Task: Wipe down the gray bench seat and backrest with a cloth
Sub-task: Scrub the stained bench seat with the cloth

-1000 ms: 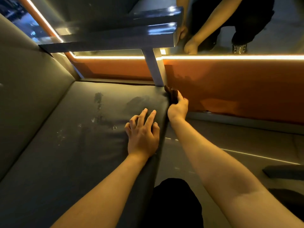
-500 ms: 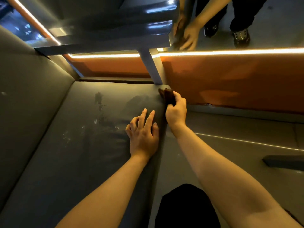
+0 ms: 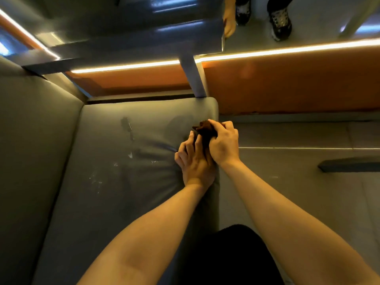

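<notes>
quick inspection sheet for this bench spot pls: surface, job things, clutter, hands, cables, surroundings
surface: gray bench seat has pale specks, a dark smear and creases near its front edge.
job's things: dark brown cloth bunched at the seat's front edge; backrest to the left, no hand on it.
clutter: nothing seen.
hands: left hand presses on the seat beside the cloth; right hand grips the cloth.
cables: nothing seen.
surroundings: gray table with its leg at the seat's end, orange panel under a light strip, another person's shoes beyond.
</notes>
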Demonstrator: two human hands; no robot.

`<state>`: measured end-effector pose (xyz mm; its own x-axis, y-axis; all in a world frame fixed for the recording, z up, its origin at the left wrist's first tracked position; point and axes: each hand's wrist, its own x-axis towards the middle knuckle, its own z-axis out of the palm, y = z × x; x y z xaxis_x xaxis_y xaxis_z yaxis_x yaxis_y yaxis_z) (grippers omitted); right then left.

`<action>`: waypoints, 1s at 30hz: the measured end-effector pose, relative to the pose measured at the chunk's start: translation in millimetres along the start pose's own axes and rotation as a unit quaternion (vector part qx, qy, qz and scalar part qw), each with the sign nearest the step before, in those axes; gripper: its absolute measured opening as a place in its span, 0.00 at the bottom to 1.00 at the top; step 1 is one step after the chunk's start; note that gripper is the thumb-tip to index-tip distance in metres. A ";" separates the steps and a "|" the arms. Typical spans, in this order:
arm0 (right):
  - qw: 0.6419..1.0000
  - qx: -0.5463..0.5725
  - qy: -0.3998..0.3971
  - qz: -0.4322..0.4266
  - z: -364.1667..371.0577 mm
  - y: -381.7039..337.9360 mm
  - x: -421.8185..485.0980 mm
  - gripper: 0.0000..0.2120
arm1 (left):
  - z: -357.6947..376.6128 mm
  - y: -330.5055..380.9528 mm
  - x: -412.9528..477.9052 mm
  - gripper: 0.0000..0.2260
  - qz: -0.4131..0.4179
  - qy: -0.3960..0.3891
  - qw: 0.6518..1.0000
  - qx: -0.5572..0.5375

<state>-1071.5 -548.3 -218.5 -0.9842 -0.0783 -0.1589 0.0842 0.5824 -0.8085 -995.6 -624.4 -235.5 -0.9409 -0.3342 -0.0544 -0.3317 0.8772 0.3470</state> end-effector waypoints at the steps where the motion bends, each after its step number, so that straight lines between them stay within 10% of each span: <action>1: 1.000 -0.007 0.001 0.002 1.4 -2.9 -7.6 0.20 | -2.3 -2.8 -0.1 0.33 0.012 -0.008 1.000 -0.013; 5: 0.996 -0.078 -0.033 0.038 -6.6 -27.8 -38.6 0.20 | -23.6 -10.3 1.0 0.32 0.002 -0.084 0.975 -0.206; 9: 0.986 0.113 -0.070 0.103 1.7 -75.1 -81.7 0.21 | -78.3 -37.8 -29.7 0.18 -0.061 -0.130 0.815 -0.562; 13: 0.953 0.252 -0.113 0.123 36.5 -113.4 -125.0 0.13 | -107.0 -74.0 -58.4 0.21 -0.103 -0.127 0.732 -0.661; 20: 0.979 0.023 -0.191 0.067 109.4 -129.6 -164.3 0.17 | -138.7 -175.6 -74.7 0.18 -0.084 0.062 0.900 -0.423; 24: 0.960 -0.185 -0.210 -0.010 133.4 -134.2 -182.0 0.28 | -152.6 -247.1 -78.3 0.18 -0.142 0.191 0.940 -0.244; 30: 0.914 -0.316 -0.254 -0.011 144.8 -135.2 -179.4 0.32 | -139.2 -287.7 -55.3 0.24 -0.196 0.067 0.975 -0.079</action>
<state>-883.7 -730.2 -162.7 -0.7713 -0.3682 -0.5191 -0.1995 0.9144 -0.3522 -838.6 -906.2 -202.1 -0.7228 -0.6849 -0.0923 -0.6397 0.6125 0.4644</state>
